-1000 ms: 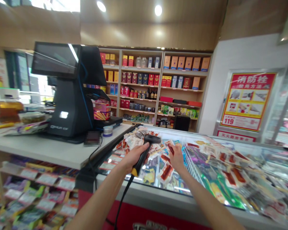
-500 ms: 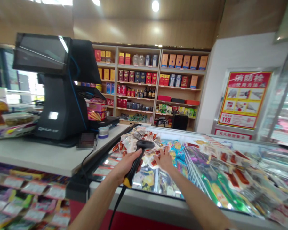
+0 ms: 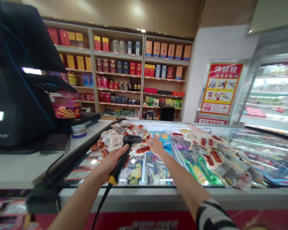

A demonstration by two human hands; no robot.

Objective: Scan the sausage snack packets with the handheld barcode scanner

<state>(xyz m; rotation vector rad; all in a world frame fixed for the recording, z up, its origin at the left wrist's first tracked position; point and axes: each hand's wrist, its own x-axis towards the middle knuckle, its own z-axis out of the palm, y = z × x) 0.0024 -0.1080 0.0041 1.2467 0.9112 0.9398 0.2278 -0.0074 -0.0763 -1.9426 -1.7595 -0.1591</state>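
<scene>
The left hand (image 3: 117,158) is gripping a black barcode scanner (image 3: 122,156), fingers curled round its handle. The right hand (image 3: 156,146), partly open, is reaching among sausage packets (image 3: 142,149) lying on the glass-topped freezer (image 3: 158,191); whether it holds one is unclear.

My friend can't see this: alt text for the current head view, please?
A person's left hand grips a black handheld scanner over a grey-rimmed glass display case strewn with clear packets of reddish-brown meat; the right hand reaches among them. Behind are wooden shelves of colourful boxes and a red-and-yellow poster.
</scene>
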